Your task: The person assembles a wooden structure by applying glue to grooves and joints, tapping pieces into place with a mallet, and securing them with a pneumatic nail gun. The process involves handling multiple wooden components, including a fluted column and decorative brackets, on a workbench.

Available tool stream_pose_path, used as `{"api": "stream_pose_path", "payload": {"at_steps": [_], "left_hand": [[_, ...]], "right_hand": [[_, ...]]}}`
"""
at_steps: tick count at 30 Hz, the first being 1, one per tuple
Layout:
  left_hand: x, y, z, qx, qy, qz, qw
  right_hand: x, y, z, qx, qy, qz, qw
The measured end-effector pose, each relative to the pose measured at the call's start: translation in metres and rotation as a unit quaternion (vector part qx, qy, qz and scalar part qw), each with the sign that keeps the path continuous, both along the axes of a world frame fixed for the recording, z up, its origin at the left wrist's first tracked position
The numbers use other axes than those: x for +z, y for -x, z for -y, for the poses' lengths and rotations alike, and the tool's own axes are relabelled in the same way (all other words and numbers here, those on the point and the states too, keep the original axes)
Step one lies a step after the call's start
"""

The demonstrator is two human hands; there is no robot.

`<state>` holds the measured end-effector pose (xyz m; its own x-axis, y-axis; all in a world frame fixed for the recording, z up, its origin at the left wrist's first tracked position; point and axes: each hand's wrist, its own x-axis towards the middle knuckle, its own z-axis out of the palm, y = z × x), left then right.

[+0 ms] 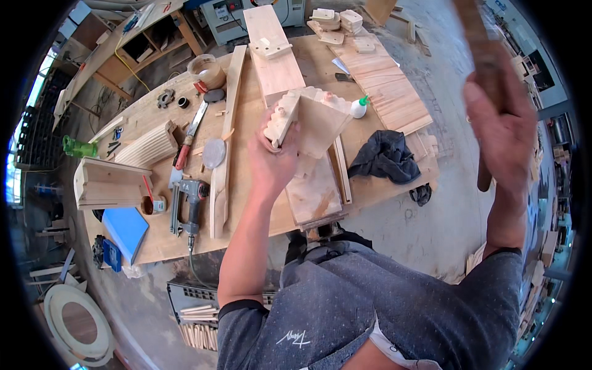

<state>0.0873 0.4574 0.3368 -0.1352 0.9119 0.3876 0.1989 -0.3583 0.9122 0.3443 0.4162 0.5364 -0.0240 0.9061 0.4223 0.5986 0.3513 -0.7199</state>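
Left hand steadies a wooden piece, right hand raised with a stick

A nail gun lies on the workbench at left. The left hand has its fingers clamped on a pale wooden piece with a scalloped edge, held tilted over a flat board. Beside it sits a dark rag. The right hand, blurred, grips a brown wooden stick off the bench.

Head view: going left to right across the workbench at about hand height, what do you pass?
Green bottle → nail gun → left hand on the wooden assembly → dark rag → raised right hand gripping a wooden handle.
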Motion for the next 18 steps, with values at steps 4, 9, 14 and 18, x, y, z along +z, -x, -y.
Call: {"api": "stream_pose_path", "payload": {"at_steps": [4, 9, 14, 18], "left_hand": [[0.001, -0.002, 0.001, -0.014, 0.024, 0.008, 1.000], [0.001, 0.001, 0.002, 0.008, 0.026, -0.018, 0.999], [-0.003, -0.004, -0.001, -0.015, 0.035, 0.013, 0.999], [-0.001, 0.004, 0.001, -0.035, 0.093, 0.021, 0.995]], "right_hand": [[-0.038, -0.005, -0.001, 0.014, 0.027, 0.172, 0.985], [-0.026, -0.017, -0.010, 0.000, 0.026, 0.116, 0.993], [0.005, -0.029, 0.005, -0.067, -0.129, 0.197, 0.970], [-0.055, -0.010, -0.010, 0.049, -0.021, 0.205, 0.977]]}}
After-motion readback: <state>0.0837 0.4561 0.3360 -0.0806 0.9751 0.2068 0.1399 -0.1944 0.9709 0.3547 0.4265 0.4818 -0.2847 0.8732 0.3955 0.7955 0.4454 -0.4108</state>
